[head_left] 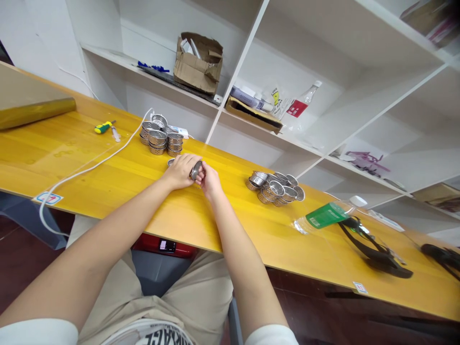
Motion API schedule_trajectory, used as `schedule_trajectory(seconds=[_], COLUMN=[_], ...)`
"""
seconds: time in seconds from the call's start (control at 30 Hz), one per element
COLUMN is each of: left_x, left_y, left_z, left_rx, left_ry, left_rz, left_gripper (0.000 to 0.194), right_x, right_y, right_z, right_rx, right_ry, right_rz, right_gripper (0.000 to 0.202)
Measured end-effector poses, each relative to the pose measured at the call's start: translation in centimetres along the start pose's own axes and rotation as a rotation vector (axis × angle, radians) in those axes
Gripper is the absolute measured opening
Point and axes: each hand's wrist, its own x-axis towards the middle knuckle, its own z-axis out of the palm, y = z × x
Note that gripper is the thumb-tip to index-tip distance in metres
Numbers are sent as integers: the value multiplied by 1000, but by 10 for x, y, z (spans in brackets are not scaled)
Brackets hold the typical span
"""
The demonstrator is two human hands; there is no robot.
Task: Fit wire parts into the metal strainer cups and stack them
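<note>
Both hands meet over the yellow table, close to its middle. A small round metal cup (196, 170) sits between them. My left hand (182, 171) curves over the cup's left side, and my right hand (209, 180) pinches its right side with bent fingers. Part of another metal piece (171, 162) shows just behind my left hand. Beyond the hands, to the left, stand stacked perforated metal cups (157, 138). A second group of perforated cups (276, 189) is piled to the right of my right hand.
A white cable (94, 166) crosses the table (143, 184) at the left, near a green-yellow screwdriver (103, 127). To the right lie a green-labelled bottle (325, 215) and a black visor-like object (373, 254). White shelves with a cardboard box (196, 72) stand behind.
</note>
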Motion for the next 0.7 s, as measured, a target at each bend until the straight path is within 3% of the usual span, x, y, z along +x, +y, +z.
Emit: schedule_trajectory(seconds=[0.27, 0.57, 0.7], left_x=[2, 2, 3], left_y=[5, 6, 9], left_z=[-6, -8, -9], left_rx=[43, 122, 87], left_ry=[-81, -22, 19], left_rz=[77, 18, -70], left_gripper=[56, 54, 55], right_x=[3, 8, 6], right_y=[-4, -1, -4], right_z=[-6, -5, -2], right_rx=[93, 123, 191], right_ry=[7, 16, 53], right_rz=[130, 46, 52], right_gripper=[45, 45, 47])
